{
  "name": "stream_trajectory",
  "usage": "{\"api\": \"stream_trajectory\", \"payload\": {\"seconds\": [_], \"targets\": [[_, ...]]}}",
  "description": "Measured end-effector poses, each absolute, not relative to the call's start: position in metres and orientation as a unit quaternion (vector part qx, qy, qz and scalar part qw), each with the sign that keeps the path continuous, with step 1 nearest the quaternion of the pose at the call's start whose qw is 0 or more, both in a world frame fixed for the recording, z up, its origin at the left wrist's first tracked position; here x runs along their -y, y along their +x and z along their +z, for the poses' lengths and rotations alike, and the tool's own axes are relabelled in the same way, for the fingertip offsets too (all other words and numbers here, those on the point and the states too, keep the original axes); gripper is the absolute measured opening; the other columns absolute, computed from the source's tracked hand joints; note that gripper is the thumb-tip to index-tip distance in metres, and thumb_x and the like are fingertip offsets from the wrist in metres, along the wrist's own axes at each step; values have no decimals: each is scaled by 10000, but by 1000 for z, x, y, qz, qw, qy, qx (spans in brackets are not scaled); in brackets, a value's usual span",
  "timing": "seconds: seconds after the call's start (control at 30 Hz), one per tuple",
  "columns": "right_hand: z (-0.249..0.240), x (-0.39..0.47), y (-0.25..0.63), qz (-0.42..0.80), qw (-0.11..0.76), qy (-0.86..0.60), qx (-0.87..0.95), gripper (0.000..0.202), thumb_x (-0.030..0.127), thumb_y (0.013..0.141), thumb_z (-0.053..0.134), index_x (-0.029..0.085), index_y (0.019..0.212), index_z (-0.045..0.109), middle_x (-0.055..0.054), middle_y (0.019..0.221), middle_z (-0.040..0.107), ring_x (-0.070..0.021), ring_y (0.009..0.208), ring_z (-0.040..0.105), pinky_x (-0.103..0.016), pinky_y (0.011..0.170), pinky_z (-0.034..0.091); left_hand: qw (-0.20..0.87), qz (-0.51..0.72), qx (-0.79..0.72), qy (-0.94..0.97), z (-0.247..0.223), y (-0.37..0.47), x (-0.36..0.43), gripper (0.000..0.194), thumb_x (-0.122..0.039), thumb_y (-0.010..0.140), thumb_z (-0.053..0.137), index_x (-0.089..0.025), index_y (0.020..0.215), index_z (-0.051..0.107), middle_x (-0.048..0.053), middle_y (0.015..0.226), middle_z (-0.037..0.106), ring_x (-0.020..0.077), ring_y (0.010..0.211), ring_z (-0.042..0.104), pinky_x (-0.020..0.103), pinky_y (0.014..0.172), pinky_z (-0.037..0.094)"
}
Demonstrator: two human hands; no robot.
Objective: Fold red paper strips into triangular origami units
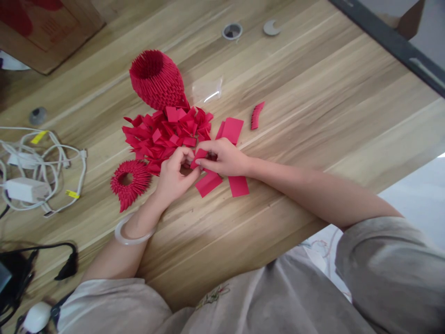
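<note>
A small red paper piece (198, 158) is between my two hands. My right hand (227, 157) pinches it between thumb and fingers. From the other side, my left hand (175, 176) closes its thumb and fingertips on the paper's left edge; the contact is partly hidden. Flat red paper rectangles (239, 186) lie beneath and around my right hand. Just beyond my left hand spreads a heap of small folded red paper pieces (167, 132). A red ring of interlocked folded paper (137, 178) rests left of that hand.
Behind the heap stands a red vase-shaped paper body (167, 79), with a clear plastic bag (208, 90) beside it. A short red paper strip (257, 115) lies to the right. White cables with a charger (28, 189) occupy the left, below a cardboard box (52, 35).
</note>
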State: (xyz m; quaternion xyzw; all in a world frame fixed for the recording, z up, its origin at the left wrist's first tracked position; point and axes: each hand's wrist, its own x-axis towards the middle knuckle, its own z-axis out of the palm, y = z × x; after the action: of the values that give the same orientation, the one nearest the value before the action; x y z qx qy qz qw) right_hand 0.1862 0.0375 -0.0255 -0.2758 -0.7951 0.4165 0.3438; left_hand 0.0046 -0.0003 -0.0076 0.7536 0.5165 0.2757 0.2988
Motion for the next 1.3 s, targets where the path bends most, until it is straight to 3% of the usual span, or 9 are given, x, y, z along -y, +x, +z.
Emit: {"api": "stream_trajectory", "payload": {"seconds": [1.3], "targets": [[-25, -37, 187, 403, 339, -283, 801, 125, 200, 844, 534, 115, 753, 545, 30, 626, 504, -62, 610, 409, -193, 613, 330, 290, 284, -512, 757, -12, 4, -1, 259, -200, 721, 667, -203, 893, 473, -52, 702, 561, 72, 592, 500, 183, 567, 406]]}}
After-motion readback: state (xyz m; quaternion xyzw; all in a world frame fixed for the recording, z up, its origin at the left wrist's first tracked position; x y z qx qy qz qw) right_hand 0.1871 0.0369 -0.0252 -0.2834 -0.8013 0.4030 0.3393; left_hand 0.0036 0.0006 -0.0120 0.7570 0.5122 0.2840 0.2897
